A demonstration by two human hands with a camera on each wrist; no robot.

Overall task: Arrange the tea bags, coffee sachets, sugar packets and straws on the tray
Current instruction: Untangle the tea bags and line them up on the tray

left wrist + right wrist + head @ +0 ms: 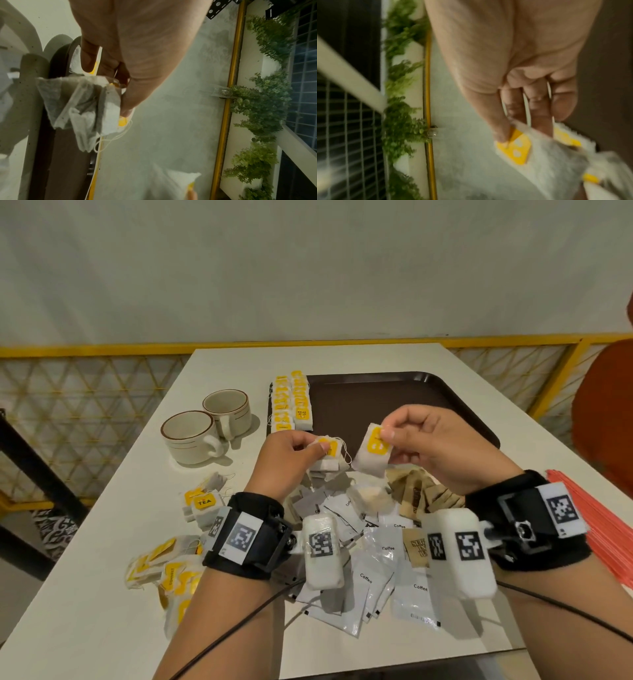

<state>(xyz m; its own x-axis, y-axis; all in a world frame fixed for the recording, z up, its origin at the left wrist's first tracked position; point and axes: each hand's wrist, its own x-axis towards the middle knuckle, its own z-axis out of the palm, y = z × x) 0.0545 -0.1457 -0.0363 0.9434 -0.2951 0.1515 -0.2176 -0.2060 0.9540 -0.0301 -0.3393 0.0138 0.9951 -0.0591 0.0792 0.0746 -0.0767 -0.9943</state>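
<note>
My left hand [301, 448] pinches a small bunch of tea bags [327, 458] with yellow tags, held above the tray's near edge; the bunch [82, 108] hangs from the fingers. My right hand [407, 440] pinches one tea bag [371, 451] by its yellow tag [515, 147]. The dark brown tray [394, 402] lies beyond the hands, with two rows of tea bags [293, 402] lined up along its left side. Loose coffee sachets [387, 573], brown sugar packets [416, 493] and more tea bags [164, 570] lie on the white table [102, 594] under my wrists. Orange straws [603, 529] lie at the right edge.
Two cream cups [209, 426] with brown rims stand left of the tray. An orange chair [606, 412] is at the right. A yellow-framed lattice rail [85, 378] runs behind the table. Most of the tray's floor is bare.
</note>
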